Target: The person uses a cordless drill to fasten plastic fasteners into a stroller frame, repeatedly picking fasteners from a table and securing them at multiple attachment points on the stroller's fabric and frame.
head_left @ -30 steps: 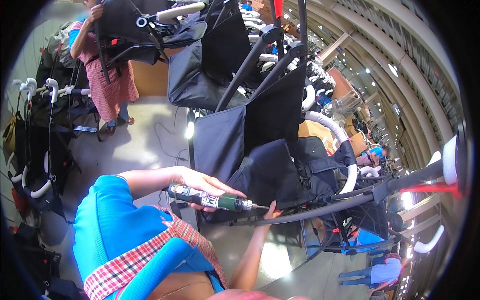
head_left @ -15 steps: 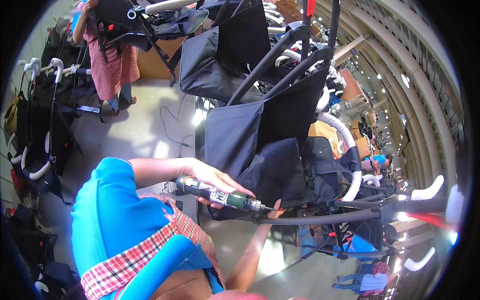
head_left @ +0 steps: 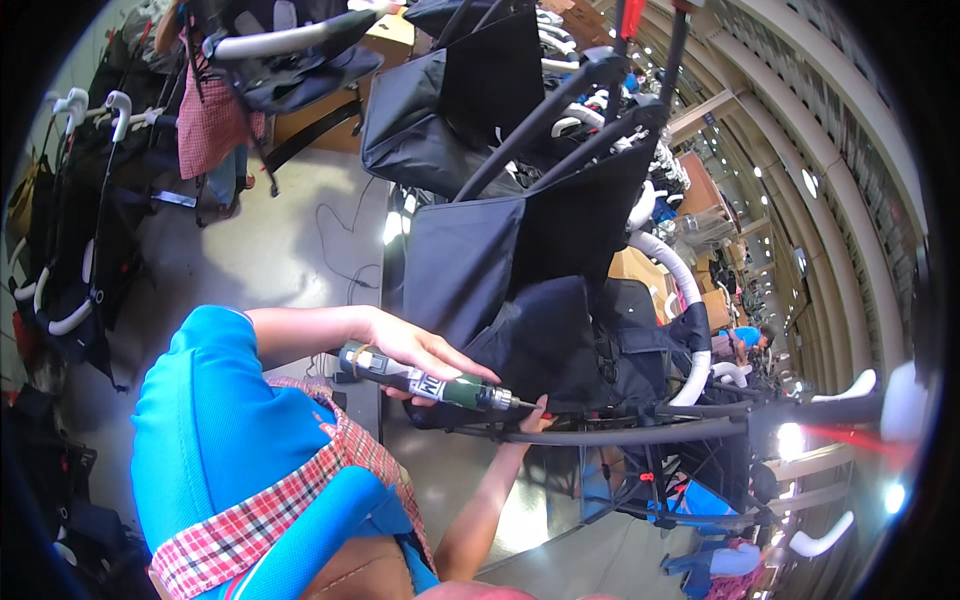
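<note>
My left hand [head_left: 415, 345] is wrapped over a green and black electric screwdriver [head_left: 425, 385], which lies nearly level with its bit pointing right. The tip of the bit meets the fingers of my right hand [head_left: 528, 424]. Those fingers are closed at the dark curved frame tube [head_left: 640, 436] of a stroller. Whatever sits between them, such as a fastener, is too small to make out. Above the tube stands the stroller's black fabric seat [head_left: 545, 340], with a light grey bumper bar [head_left: 690, 290] curving at its right side.
Another black stroller seat [head_left: 405, 115] stands just beyond. At the far left are several strollers with white handles [head_left: 118, 105]. A co-worker in a checked apron [head_left: 210, 130] stands by a stroller at the top left. A cable [head_left: 325, 235] lies on the floor.
The screwdriver and both hands appear slightly further left and higher, as the whole view has shifted a little. At the top left, the co-worker's stroller has turned.
</note>
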